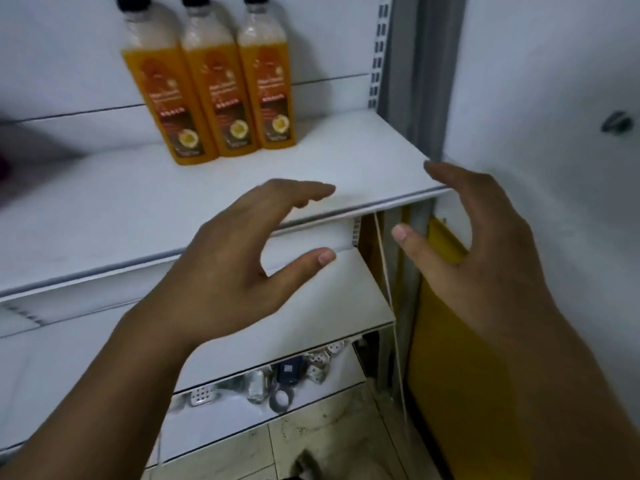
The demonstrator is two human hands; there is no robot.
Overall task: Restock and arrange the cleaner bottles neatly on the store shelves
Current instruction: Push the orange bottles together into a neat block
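Observation:
Three orange cleaner bottles with black caps stand side by side at the back of the white shelf [104, 209]: the left bottle [162, 91], the middle bottle [218, 84] and the right bottle [270, 77]. My left hand [235, 265] hovers in front of the shelf's front edge, fingers apart, holding nothing. My right hand [485, 244] is held up near the shelf's right corner, fingers spread, also with nothing in it. Both hands are well in front of the bottles and apart from them.
A slotted metal upright [379, 53] and a grey post border the shelf on the right, beside a white wall. Lower white shelves [311, 306] sit below; the lowest holds small hardware items [277, 379]. A yellow panel [446, 341] is at the lower right. Tiled floor lies underneath.

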